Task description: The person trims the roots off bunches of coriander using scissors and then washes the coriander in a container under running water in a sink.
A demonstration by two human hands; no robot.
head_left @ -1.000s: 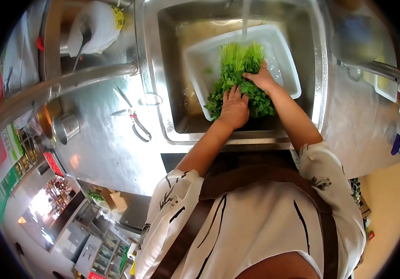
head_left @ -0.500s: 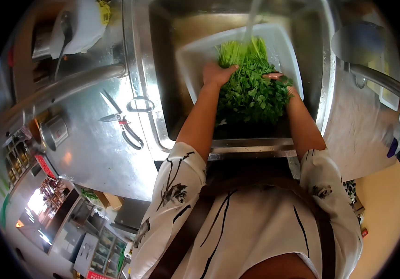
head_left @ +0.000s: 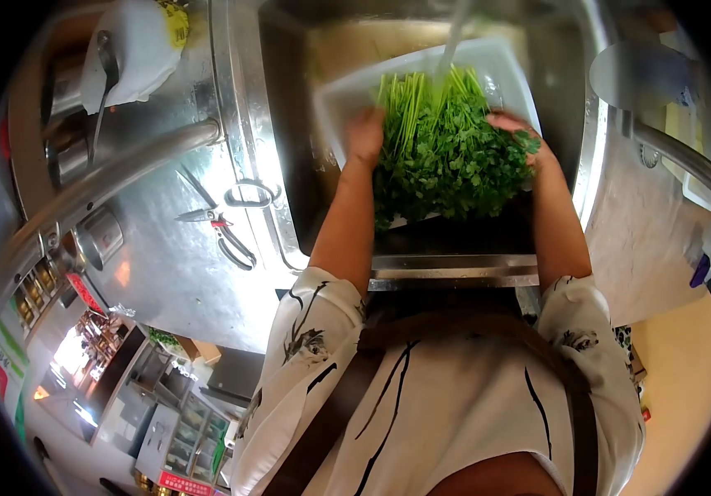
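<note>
A thick bunch of leafy green herbs that looks like cilantro (head_left: 463, 165) lies in a white plastic tub (head_left: 504, 62) inside a steel sink (head_left: 289, 165). Its pale stems point away from me, and its leaves spread toward me. My left hand (head_left: 363, 136) is at the left edge of the stems; motion smears its fingers. On the opposite side, my right hand (head_left: 521, 132) touches the leaves with fingers stretched out, and some leaves cover part of it. A stream of water (head_left: 454, 33) falls onto the stem end.
Scissors (head_left: 221, 223) with black and red handles lie on the steel counter (head_left: 157, 289) left of the sink. Beyond them are a metal cup (head_left: 99, 236), a metal rail (head_left: 132, 169) and a ladle (head_left: 107, 70) on a white bag. A round lid-like object (head_left: 641, 78) is at right.
My hands have moved apart, the left one leftward and the right one slightly right. The herbs now lie more spread out, with more stems showing.
</note>
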